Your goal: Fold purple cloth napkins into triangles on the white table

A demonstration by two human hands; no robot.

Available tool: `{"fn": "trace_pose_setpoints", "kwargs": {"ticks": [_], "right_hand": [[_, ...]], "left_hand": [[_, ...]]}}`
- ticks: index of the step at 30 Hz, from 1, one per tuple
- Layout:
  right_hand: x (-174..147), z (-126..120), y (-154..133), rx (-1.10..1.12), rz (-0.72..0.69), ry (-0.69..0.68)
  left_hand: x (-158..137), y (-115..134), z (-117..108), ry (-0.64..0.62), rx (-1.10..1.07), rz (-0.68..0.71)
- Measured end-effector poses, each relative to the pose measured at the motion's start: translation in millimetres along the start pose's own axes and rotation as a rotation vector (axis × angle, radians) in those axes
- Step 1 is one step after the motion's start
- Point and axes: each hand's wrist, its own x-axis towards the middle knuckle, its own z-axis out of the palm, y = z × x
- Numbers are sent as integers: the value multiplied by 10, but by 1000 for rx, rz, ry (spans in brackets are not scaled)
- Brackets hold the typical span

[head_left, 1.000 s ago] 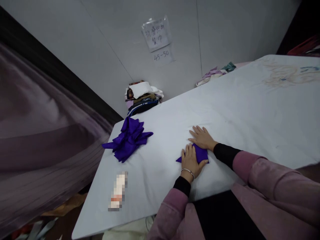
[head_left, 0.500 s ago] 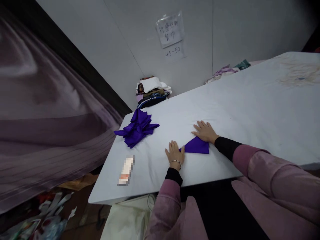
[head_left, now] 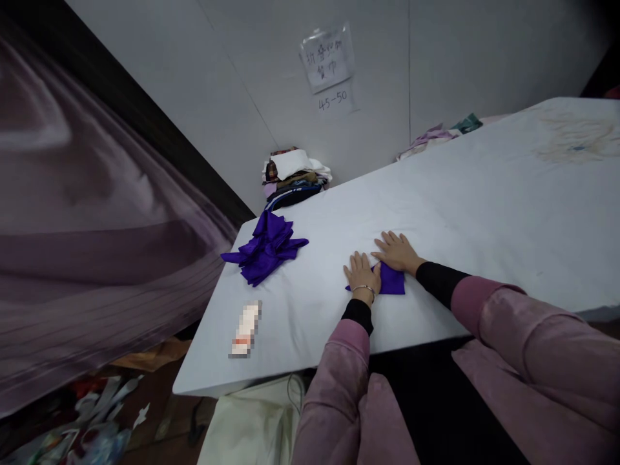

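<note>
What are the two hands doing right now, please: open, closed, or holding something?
Left hand: open, flat, pressing on the purple cloth.
Right hand: open, flat, pressing the cloth's far edge against the table.

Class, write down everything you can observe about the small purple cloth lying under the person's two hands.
The purple cloth is a deep violet fabric, smooth and slightly glossy, folded small with a straight near edge and a square right corner. It lies flat on the white table, close to the near edge. The left hand presses palm down on its left part, fingers spread, hiding that end; the right hand lies flat across its far edge. Only the near right portion shows, so its full shape cannot be told.
</note>
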Motion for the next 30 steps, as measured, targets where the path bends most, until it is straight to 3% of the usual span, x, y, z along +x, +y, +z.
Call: {"fn": "trace_pose_setpoints", "kwargs": {"ticks": [5,9,12,19,26,30], "right_hand": [[-17,-40,-18,-3,-9,1],[-25,-57,-17,10,0,-10],[-24,-44,-7,28,-8,-2],[-5,5,17,33,-6,-7],[7,17,33,9,-9,-11],[4,6,25,8,-4,-16]], "left_hand": [[-85,-374,-9,43,8,-92],[-205,-787,-147,206,-110,-228],[-327,-977,-212,309,-268,-212],[-500,-945,-132,318,-429,-47],[-420,-970,-185,229,-492,-31],[-387,-963,-236,129,-414,-22]]}}
